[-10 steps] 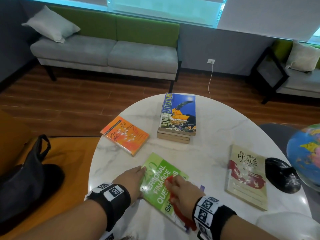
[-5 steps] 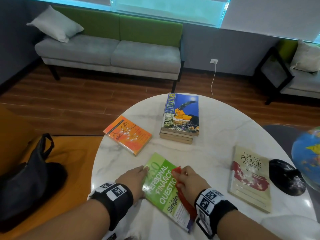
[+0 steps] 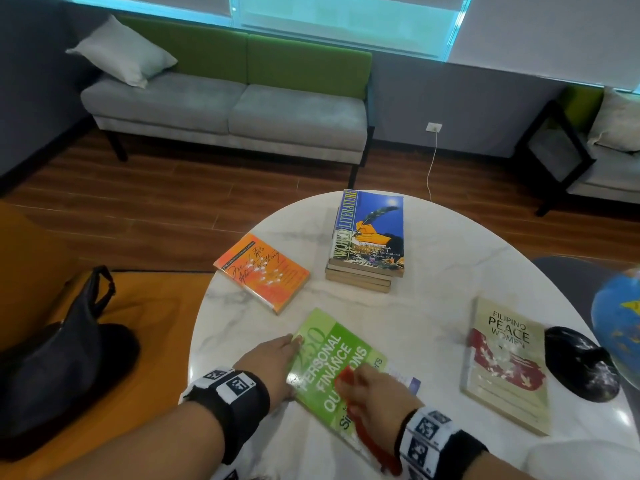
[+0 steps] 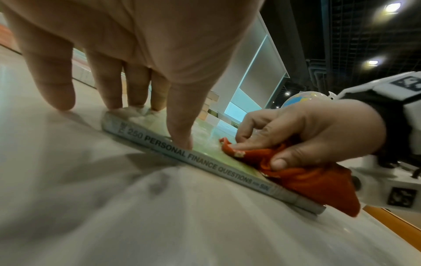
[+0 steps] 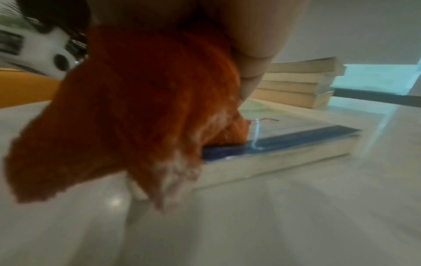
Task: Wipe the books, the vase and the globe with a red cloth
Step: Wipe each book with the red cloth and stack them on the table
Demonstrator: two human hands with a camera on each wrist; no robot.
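Observation:
A green book (image 3: 329, 362) (image 4: 205, 162) (image 5: 273, 154) lies flat near the front edge of the white marble table (image 3: 433, 265). My left hand (image 3: 273, 365) (image 4: 127, 75) presses its straight fingers on the book's left edge. My right hand (image 3: 374, 393) (image 4: 303, 133) grips a bunched red cloth (image 3: 367, 434) (image 4: 303, 178) (image 5: 136, 115) and rubs it on the cover. Other books: an orange one (image 3: 263, 271), a stack topped by a blue one (image 3: 369, 233) (image 5: 300, 82), a cream one (image 3: 505, 365). The globe (image 3: 620, 327) (image 4: 303, 98) stands at the right edge. The vase is not in view.
The globe's black base (image 3: 581, 362) sits beside the cream book. A black bag (image 3: 59, 362) lies on an orange seat (image 3: 162, 306) to the left. A grey-green sofa (image 3: 235, 109) stands beyond the table across the wooden floor.
My right hand has slid the red cloth back and forth over the green book's cover, ending nearer the book's lower half. The left hand stays pressed on the book's edge.

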